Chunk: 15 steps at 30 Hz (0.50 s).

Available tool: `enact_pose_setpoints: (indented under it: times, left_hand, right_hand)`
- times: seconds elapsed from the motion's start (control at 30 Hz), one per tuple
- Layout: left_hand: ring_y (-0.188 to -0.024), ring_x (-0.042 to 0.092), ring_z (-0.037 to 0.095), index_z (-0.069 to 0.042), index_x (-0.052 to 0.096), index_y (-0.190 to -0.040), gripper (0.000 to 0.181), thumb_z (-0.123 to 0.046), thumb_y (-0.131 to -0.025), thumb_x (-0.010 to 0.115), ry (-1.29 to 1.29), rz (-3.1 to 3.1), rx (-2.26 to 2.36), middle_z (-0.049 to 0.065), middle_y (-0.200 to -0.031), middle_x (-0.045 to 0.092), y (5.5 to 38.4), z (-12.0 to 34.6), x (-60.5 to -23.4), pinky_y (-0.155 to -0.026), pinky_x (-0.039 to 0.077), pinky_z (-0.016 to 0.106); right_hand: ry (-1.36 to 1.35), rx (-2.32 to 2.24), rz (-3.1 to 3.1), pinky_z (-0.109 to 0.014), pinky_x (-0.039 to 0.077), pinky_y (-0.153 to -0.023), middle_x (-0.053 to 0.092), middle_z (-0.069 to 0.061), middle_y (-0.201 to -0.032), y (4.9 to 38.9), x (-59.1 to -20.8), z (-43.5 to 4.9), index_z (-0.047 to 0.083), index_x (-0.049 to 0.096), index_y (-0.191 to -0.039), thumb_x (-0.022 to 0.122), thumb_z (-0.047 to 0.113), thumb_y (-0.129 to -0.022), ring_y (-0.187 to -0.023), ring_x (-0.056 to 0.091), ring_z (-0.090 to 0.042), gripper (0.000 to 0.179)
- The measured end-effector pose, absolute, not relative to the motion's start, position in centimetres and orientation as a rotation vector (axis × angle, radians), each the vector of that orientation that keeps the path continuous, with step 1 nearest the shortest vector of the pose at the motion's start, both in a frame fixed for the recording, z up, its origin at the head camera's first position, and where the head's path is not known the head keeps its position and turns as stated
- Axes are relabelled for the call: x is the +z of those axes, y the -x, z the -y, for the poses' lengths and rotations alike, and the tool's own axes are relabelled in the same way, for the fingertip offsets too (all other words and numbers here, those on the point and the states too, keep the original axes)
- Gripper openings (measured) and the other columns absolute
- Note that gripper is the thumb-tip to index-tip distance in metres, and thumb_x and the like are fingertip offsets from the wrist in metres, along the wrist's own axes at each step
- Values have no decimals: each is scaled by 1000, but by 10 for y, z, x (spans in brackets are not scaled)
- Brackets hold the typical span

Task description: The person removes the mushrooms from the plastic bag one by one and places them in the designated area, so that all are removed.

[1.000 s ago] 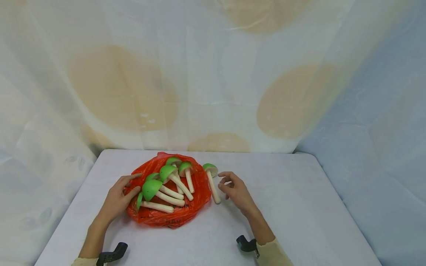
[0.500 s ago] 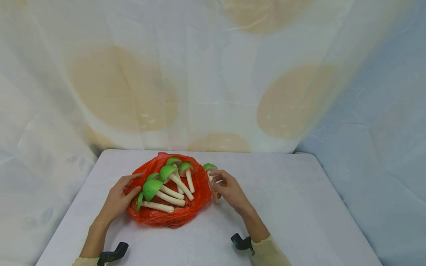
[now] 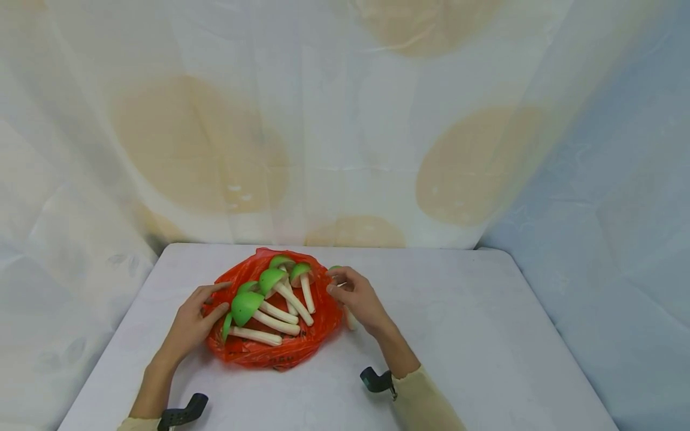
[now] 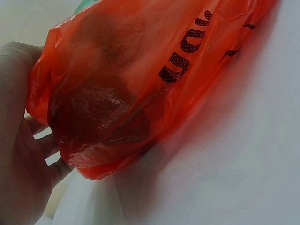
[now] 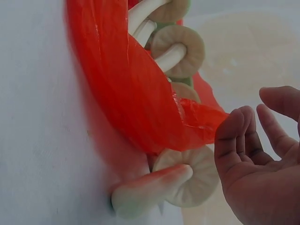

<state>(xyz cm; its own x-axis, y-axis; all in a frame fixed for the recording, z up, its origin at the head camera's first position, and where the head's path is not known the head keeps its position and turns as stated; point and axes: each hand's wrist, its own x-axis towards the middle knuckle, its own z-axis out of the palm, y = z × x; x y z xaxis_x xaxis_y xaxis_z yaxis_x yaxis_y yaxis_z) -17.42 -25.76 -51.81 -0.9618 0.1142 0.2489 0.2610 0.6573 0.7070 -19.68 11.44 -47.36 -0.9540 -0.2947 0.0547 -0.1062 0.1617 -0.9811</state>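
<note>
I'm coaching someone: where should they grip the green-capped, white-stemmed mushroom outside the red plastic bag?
Probably mid-stem on the loose mushroom, from the person's right: its stem is slim, its cap broad, the bag lies at its left.

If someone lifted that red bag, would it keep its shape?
Probably not: the bag looks thin and crinkled, so it should sag. The mushrooms inside lie loosely across one another, so they would likely slide together.

I get soft light to the far corners of the tabletop (image 3: 474, 311); dimmer wrist views show reddish shadow beside the plastic bag (image 4: 126, 61).
</note>
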Motion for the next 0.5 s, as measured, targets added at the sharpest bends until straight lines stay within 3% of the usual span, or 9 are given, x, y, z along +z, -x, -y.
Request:
enact_pose_setpoints:
  times: [0.13,0.23,0.37,0.5]
  left_hand:
    - [-104,53,23,-13,59,-138,41,-27,-100,64,316,2684,-1152,11,-128,59,175,257,-519,-86,46,43]
    - [-104,53,21,-13,59,-138,41,-27,-99,65,319,2683,-1139,10,-128,59,176,257,-520,-85,45,40]
    - [-104,54,23,-12,59,-138,41,-27,-100,64,321,2683,-1149,11,-128,59,176,258,-521,-85,46,44]
    - [-103,53,22,-12,59,-138,41,-27,-100,64,318,2685,-1145,11,-127,59,176,258,-521,-84,46,42]
  right_hand:
    - [417,-1885,-2257,-32,52,-72,58,-10,-108,200,-477,-108,7,59,-130,62,21,-98,-84,57,-21,35]
    - [429,-1874,-2230,-32,52,-75,57,-10,-107,201,-480,-103,5,59,-131,63,20,-98,-87,59,-24,36]
    - [450,-1875,-2174,-39,55,-78,56,-14,-105,202,-482,-95,0,57,-130,62,14,-99,-92,59,-40,35]
    - [444,-1819,-2172,-47,55,-81,57,-15,-102,202,-486,-88,0,58,-129,61,12,-99,-96,57,-49,33]
